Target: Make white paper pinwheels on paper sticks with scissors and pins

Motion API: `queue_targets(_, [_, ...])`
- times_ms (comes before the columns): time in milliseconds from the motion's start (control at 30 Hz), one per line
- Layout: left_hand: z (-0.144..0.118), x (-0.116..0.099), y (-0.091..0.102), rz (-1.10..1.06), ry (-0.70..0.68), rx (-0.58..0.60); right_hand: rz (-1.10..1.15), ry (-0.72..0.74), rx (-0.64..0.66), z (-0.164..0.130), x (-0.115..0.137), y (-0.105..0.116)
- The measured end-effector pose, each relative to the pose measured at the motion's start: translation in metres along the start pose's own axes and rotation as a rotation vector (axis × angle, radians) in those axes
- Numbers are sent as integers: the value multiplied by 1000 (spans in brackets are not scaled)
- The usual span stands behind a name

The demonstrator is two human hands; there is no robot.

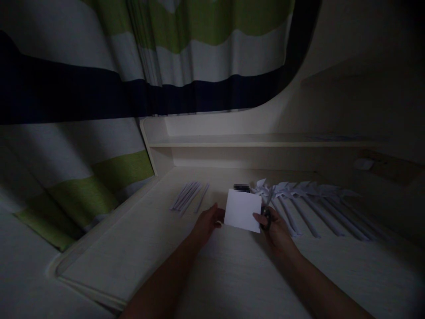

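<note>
Setting: dim room, pale desk (232, 274) filling the lower frame, a low shelf (259, 142) across the middle.
Curtain (99, 88): striped white, green and dark blue, upper left and left edge.
Paper pinwheels (299, 195): row of finished ones on rolled sticks, right of centre, well apart from the hands' left side.
Paper sticks (189, 195): small bundle lying left of centre, untouched.
White sheet (243, 216): centre of frame, square, plain, unfolded, lifted just off the desk and tilted.
Left hand (207, 223): fingers closed on the sheet's lower left corner.
Right hand (274, 226): pinching the sheet's right edge, also clasping dark scissors (265, 218).
Step, as judged: sheet being readied for cutting; next move needs steady corners and the blades brought to an edge.
</note>
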State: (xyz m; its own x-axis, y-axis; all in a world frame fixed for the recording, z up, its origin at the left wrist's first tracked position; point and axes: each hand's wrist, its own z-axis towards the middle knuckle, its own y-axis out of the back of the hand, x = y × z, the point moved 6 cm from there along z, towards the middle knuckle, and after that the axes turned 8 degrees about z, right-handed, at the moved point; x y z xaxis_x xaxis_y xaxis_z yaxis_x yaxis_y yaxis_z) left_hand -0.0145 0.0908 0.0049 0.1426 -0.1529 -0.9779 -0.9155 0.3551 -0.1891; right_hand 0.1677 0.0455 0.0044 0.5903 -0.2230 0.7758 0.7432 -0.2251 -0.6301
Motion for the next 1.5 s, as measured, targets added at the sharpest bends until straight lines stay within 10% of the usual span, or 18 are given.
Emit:
queue_targets(533, [-11, 19, -40, 162, -115, 265, 75, 149, -117, -23, -4, -8])
queue_targets(1100, [-13, -12, 6, 254, -156, -307, -276, -99, 239, -26, -31, -29])
queue_targets(1500, [-16, -20, 7, 194, -164, -336, -466, -254, 504, -40, -43, -40])
